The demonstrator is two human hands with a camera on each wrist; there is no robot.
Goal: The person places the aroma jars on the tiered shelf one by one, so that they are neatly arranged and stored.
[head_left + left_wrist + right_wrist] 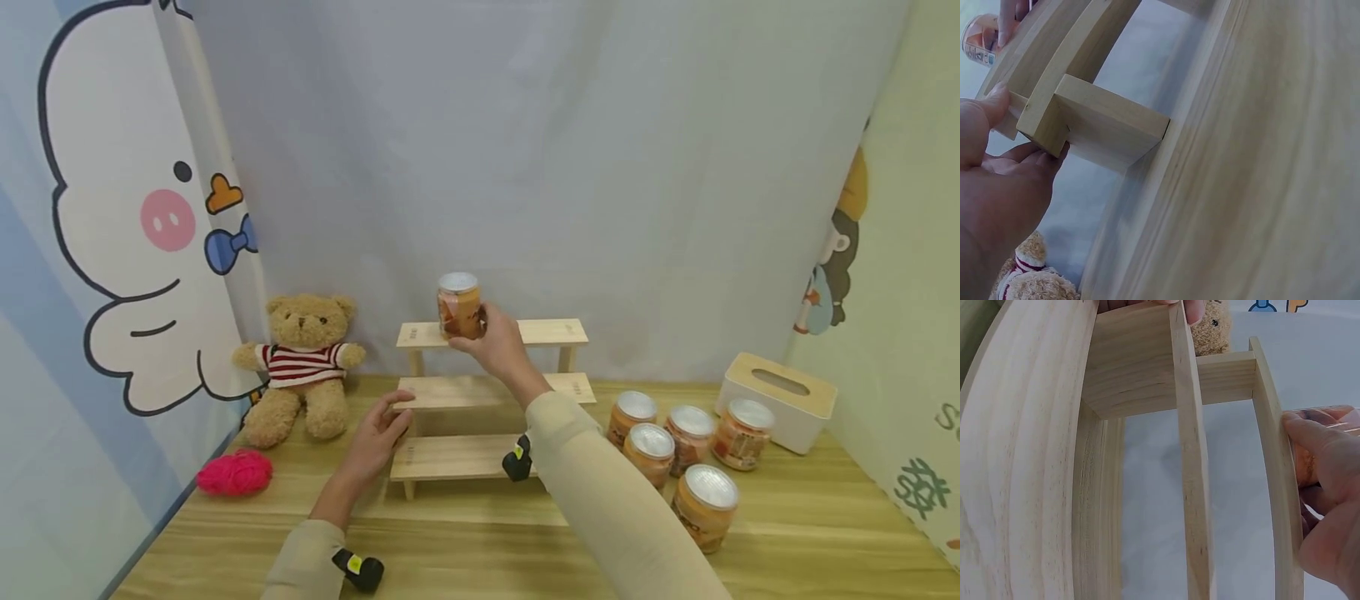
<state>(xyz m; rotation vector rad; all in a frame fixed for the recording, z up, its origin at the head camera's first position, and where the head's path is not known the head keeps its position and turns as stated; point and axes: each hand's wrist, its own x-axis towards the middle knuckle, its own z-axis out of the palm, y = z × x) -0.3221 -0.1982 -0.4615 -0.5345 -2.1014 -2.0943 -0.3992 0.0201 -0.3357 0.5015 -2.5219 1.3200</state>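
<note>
A three-tier wooden stand [450, 458] stands on the table. My right hand [498, 340] holds an orange can [459, 308] with a silver lid, upright at the left part of the top tier. In the right wrist view, the fingertips [1297, 425] are right at that tier's edge, and the hand covers much of the can. My left hand [377, 437] grips the left end of the middle tier. Its thumb and curled fingers come from either side of the board [1041, 119] in the left wrist view.
Several more orange cans [707, 504] stand to the right of the stand, near a white tissue box [780, 400] with a wooden lid. On the left sit a teddy bear [303, 367] in a striped shirt and a pink yarn ball [235, 473]. A grey curtain [600, 183] hangs behind.
</note>
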